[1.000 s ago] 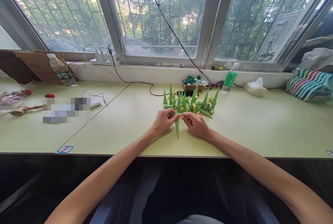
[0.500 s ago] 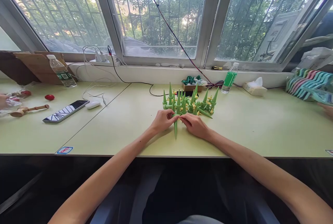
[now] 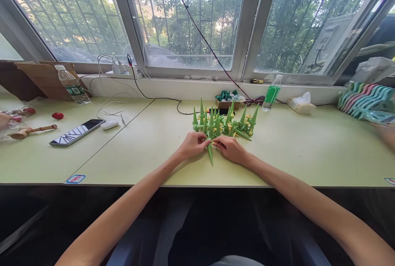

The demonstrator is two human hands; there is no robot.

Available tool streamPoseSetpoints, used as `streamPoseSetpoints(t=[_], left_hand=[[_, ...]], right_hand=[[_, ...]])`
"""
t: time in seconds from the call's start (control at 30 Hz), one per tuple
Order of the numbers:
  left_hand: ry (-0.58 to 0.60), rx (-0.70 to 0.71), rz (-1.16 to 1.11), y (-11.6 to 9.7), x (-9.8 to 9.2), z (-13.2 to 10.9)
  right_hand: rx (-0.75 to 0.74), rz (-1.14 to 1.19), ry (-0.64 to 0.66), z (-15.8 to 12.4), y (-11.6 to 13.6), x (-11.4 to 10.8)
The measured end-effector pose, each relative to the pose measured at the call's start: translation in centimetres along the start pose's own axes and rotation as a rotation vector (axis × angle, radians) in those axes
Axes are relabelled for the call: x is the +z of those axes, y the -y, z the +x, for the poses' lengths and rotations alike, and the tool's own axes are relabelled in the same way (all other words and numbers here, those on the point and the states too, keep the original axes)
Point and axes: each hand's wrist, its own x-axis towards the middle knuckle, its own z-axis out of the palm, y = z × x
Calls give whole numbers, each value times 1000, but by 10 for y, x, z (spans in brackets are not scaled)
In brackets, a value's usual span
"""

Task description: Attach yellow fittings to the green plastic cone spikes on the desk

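Several green cone-shaped spikes [image 3: 227,122] with small yellow parts stand in a cluster on the pale green table. At the cluster's front, one green spike [image 3: 210,155] points toward the table's near edge. My left hand [image 3: 194,145] is closed in a pinch at the upper end of this spike, on its left side. My right hand [image 3: 228,148] is pinched from the right at the same place, on something too small to make out. The fingertips of both hands nearly meet there.
On the left lie a phone [image 3: 77,132], a white case [image 3: 109,124], a wooden toy [image 3: 33,131] and a red ball [image 3: 57,115]. Behind are bottles [image 3: 271,93], a small box [image 3: 230,103] and tissues [image 3: 301,103]. Hangers [image 3: 367,101] and another person's hand [image 3: 385,133] are at right.
The tip of the front spike has swung slightly to the right. Both my hands stay in nearly the same place. The other person's hand at the right edge has moved a little.
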Motion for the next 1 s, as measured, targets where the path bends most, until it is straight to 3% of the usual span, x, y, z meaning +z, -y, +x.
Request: streamPoseSetpoints(t=[0.6,1.0], left_hand=[[11,22,-79,0,4,-2],[24,-25,-36,9,5,3]], right_hand=[[63,-187,54,0,-1,-2],[121,-41,71,1,6,-10]])
